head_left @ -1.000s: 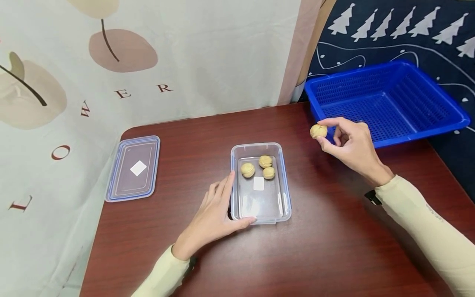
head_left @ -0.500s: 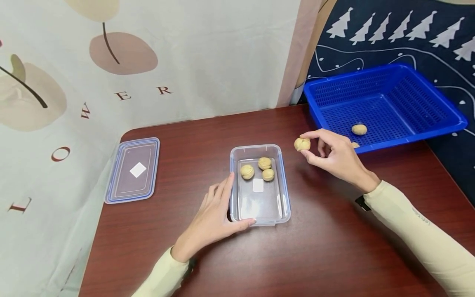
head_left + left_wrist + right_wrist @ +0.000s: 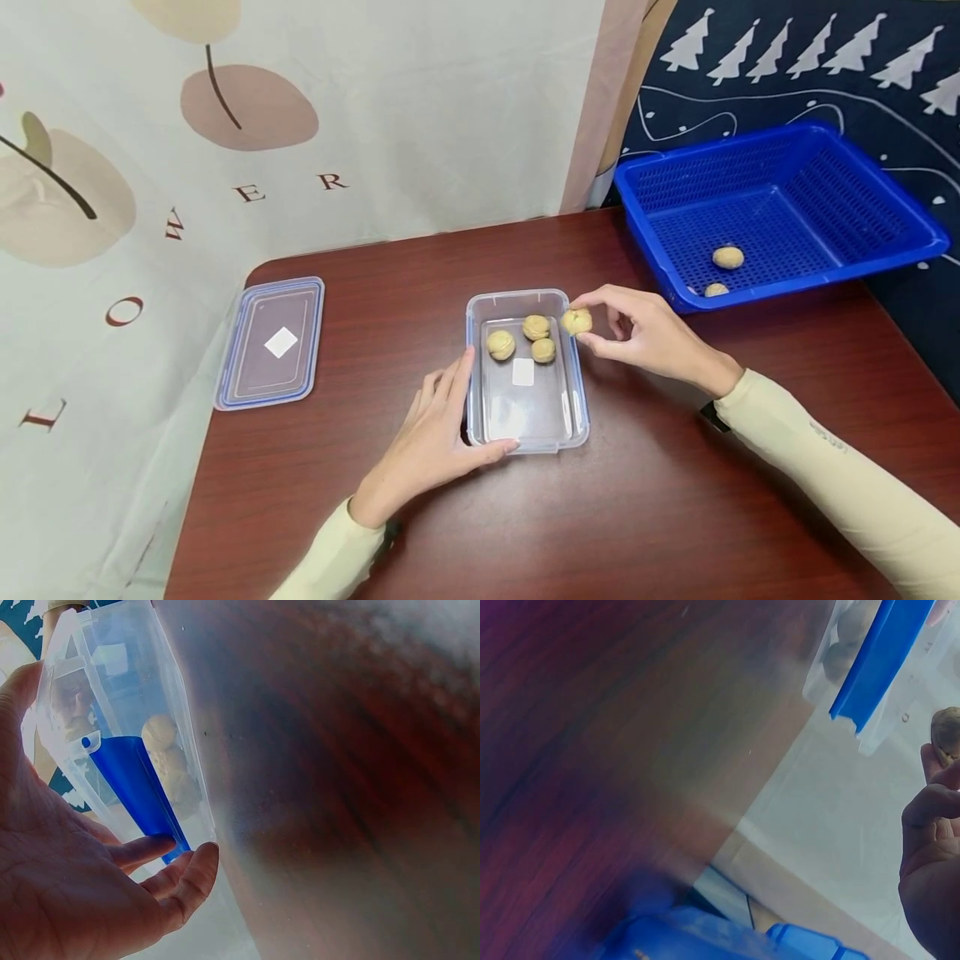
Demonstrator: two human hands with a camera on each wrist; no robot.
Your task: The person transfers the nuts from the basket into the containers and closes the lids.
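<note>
Walnut point(image 3: 577, 321) at the right rim of the clear box point(image 3: 525, 417)!
Right hand point(image 3: 648, 337) pinches it; left hand point(image 3: 423, 442), thumb and fingers spread apart, touches the box's left and near sides, three walnuts point(image 3: 501, 344) inside.

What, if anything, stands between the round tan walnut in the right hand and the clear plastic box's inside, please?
Nothing visible blocks it: the round tan walnut in the right hand is held over the right rim of the clear rectangular plastic box, whose top is open; the translucent blue-edged lid lies apart.
</note>
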